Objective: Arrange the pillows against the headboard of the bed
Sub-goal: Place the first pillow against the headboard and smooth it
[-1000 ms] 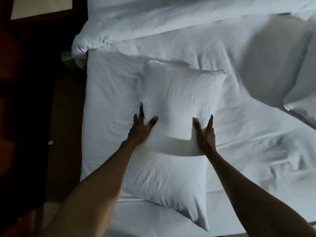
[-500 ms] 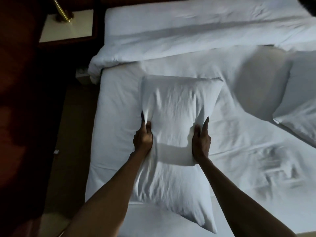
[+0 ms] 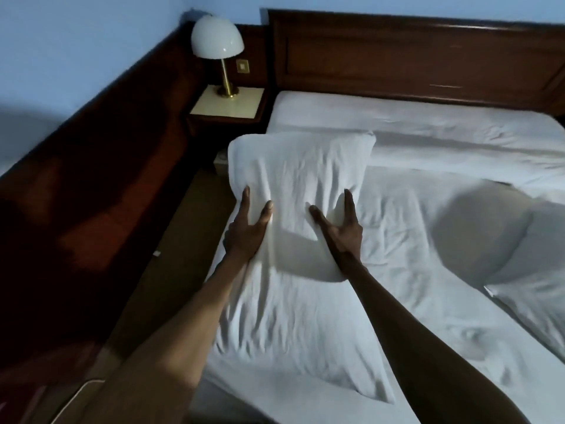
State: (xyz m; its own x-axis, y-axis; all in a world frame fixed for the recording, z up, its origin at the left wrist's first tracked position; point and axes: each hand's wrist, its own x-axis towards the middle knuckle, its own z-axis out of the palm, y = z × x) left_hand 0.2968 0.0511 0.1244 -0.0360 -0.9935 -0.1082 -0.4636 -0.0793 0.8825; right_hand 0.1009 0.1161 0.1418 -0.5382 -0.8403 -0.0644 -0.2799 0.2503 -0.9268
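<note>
A long white pillow [image 3: 293, 185] is held up over the left side of the bed [image 3: 412, 240], its far end raised and its near end hanging toward me. My left hand [image 3: 247, 223] grips its left edge and my right hand [image 3: 339, 224] grips its right edge, thumbs on top. The dark wooden headboard [image 3: 412, 56] runs along the far end of the bed. A second white pillow [image 3: 538, 289] lies at the right edge of the view.
A folded white duvet [image 3: 443, 139] lies across the head of the bed below the headboard. A bedside table [image 3: 227, 107] with a white domed lamp [image 3: 217, 41] stands left of the bed. Dark wood panelling and a strip of floor [image 3: 171, 255] run along the left.
My view has tilted up, bringing the headboard and lamp into sight. Both hands have lifted the pillow's far end and carried it toward the head of the bed.
</note>
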